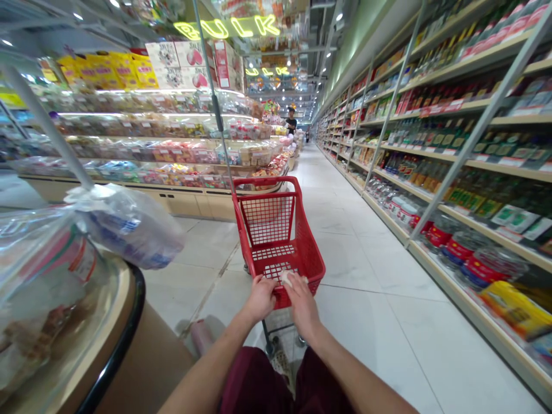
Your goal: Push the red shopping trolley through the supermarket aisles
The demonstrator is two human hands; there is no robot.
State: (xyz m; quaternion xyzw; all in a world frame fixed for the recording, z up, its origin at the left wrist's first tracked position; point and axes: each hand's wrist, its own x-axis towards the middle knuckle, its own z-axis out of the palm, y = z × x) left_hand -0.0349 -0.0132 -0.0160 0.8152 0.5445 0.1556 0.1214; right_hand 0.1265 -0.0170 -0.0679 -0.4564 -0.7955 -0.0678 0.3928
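Ahead of me stands a red plastic shopping cart [308,244] with a grid-patterned basket and wheels below. My left hand [261,298] is closed over the cart's near edge, left of its middle. Beside it, my right hand [303,302] rests at the same edge with a crumpled white cloth or tissue [288,278] under its fingers. The fingers press the white piece against the cart; which material it is I cannot tell.
Tall shelves [457,155] of bottles line the right side. To the left, a tiered display [172,150] of packaged sweets stands under a BULK sign. A rounded counter [129,322] with a hanging plastic bag roll [133,227] is close by. A person [292,122] stands far down the aisle.
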